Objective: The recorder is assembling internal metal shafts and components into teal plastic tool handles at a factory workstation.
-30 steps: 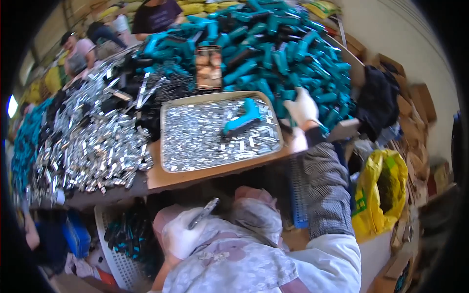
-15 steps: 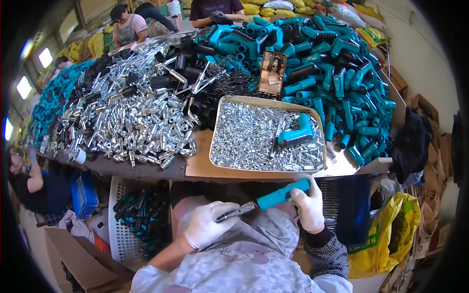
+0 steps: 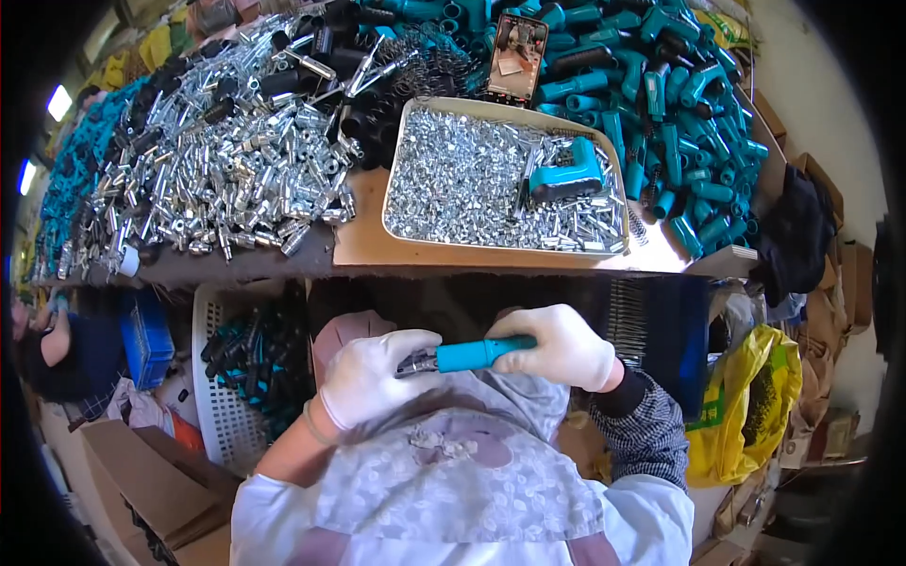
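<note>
Both gloved hands are closed on one tool held over the lap, below the counter's edge. The right hand (image 3: 557,347) wraps the teal handle (image 3: 475,355), while the left hand (image 3: 370,375) grips the metal end (image 3: 417,362). Above them on the counter (image 3: 363,243) sits a tray (image 3: 401,151) of small silver parts with a teal drill (image 3: 564,174) lying in it. Teal handles (image 3: 679,85) are heaped to the right, loose metal pieces (image 3: 217,170) to the left. A white basket (image 3: 225,396) stands under the counter.

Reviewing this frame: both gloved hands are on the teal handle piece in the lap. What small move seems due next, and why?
Probably push the metal part further into the teal handle: the left hand grips the metal end, the right hand the handle, and metal shows between them.
</note>
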`<move>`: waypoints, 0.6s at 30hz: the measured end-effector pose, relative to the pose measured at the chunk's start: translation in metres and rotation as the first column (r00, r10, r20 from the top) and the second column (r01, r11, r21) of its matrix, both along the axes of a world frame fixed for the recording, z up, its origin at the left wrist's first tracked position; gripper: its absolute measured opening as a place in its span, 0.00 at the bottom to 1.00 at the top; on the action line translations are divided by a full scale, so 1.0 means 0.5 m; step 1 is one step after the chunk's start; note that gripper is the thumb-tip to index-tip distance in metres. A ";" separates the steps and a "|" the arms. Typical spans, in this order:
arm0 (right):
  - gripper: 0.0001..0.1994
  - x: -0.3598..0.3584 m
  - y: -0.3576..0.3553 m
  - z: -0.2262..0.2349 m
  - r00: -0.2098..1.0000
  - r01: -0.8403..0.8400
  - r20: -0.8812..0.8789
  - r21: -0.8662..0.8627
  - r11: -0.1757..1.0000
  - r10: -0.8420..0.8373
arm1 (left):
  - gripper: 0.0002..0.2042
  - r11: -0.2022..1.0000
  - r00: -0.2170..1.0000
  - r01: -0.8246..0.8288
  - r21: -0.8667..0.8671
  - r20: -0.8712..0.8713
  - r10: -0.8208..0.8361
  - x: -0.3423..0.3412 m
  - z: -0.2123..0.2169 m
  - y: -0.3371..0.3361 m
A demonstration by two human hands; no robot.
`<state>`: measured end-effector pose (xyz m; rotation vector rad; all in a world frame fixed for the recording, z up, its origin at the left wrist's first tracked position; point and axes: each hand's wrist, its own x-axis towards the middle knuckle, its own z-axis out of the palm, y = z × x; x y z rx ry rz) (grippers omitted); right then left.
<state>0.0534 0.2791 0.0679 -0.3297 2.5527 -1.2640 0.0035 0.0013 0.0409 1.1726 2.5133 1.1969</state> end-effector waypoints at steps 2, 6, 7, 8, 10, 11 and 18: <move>0.19 -0.005 -0.015 -0.008 0.991 -0.117 -0.053 0.057 0.991 0.120 | 0.22 0.998 0.999 0.047 -0.037 -0.010 -0.047 -0.002 -0.006 0.001; 0.18 -0.008 -0.029 -0.037 0.979 -0.206 -0.012 -0.068 0.976 0.206 | 0.22 0.972 0.986 0.165 -0.166 -0.004 -0.168 0.002 -0.001 -0.002; 0.18 -0.007 -0.031 -0.039 0.974 -0.219 0.024 -0.135 0.966 0.224 | 0.23 0.976 0.983 0.173 -0.135 -0.032 -0.179 0.007 -0.002 -0.005; 0.19 -0.005 -0.033 -0.034 0.971 -0.230 0.040 -0.121 0.966 0.236 | 0.23 0.974 0.981 0.183 -0.132 -0.039 -0.190 0.008 -0.003 -0.006; 0.21 -0.003 -0.040 -0.044 0.974 -0.210 0.055 -0.139 0.968 0.219 | 0.24 0.966 0.980 0.182 -0.186 -0.044 -0.193 0.007 -0.003 -0.009; 0.22 -0.003 -0.044 -0.052 0.974 -0.200 0.075 -0.163 0.966 0.214 | 0.24 0.965 0.979 0.186 -0.185 -0.051 -0.198 0.008 -0.006 -0.008; 0.33 -0.022 -0.072 -0.051 0.941 -0.241 0.187 -0.209 0.948 0.281 | 0.27 0.947 0.950 0.306 -0.097 -0.028 -0.310 0.023 -0.012 0.032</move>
